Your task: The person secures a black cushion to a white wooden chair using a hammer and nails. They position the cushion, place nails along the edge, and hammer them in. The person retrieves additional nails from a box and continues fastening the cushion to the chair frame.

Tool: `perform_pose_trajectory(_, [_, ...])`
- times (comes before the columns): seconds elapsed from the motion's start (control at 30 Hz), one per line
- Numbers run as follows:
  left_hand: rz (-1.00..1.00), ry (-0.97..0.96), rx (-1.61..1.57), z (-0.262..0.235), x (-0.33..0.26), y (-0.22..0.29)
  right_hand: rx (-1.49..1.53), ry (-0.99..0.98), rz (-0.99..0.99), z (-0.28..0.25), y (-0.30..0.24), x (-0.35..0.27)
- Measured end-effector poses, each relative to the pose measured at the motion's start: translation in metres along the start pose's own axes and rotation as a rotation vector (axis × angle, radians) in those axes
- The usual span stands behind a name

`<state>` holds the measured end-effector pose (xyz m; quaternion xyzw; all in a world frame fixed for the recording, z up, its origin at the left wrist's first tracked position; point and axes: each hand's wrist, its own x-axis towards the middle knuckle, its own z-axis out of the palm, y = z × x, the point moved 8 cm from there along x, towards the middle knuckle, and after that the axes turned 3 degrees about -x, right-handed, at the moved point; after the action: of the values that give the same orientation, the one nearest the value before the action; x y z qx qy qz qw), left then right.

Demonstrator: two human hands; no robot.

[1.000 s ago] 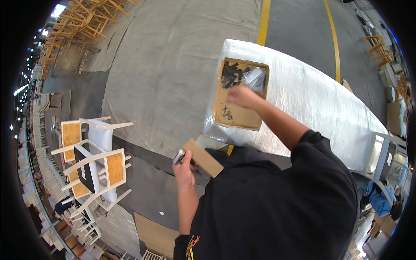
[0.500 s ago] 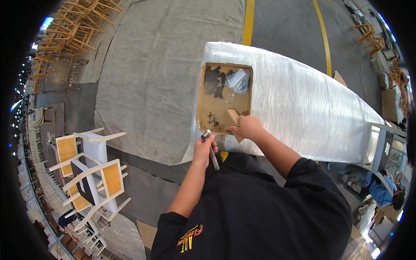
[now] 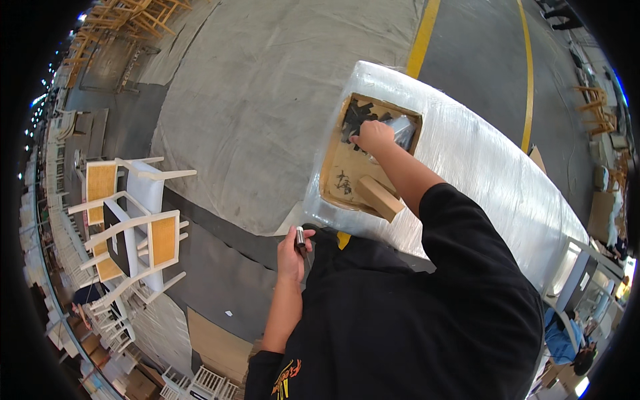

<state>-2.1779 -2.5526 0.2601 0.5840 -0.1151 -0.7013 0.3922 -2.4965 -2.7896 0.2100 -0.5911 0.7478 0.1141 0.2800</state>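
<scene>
My left hand (image 3: pixel 291 255) is closed around a hammer (image 3: pixel 300 236), its silver head showing above the fingers. It is held off the near left corner of a shallow cardboard tray (image 3: pixel 331 157). My right hand (image 3: pixel 375 137) is inside that tray, fingers curled down at a pile of flat black pieces (image 3: pixel 358 115); its fingertips are partly hidden, so what they grip is unclear. A clear plastic bag (image 3: pixel 402 129) lies just right of this hand. A light wooden block (image 3: pixel 380 198) rests aslant over the tray's near edge, touched by neither hand.
The tray sits on a long bundle (image 3: pixel 467 153) wrapped in clear film. Pale chairs with woven panels (image 3: pixel 137 223) are stacked to the left. A grey sheet (image 3: pixel 267 100) covers the floor beyond. A person in blue (image 3: pixel 563 340) is at the lower right.
My right hand has let go of the wooden block and moved farther into the tray, to the black pieces. My left hand has drawn back left from the tray with the hammer.
</scene>
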Motion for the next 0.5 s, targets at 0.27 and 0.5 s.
perform_pose_trajectory(0.27, [0.070, 0.155, -0.136, -0.043, -0.018, -0.010, -0.037, -0.073, 0.020, 0.013, -0.003, 0.014])
perform_pose_trajectory(0.5, [0.103, 0.091, -0.152, -0.040, -0.014, -0.005, 0.214, 0.010, 0.249, 0.010, 0.028, 0.012])
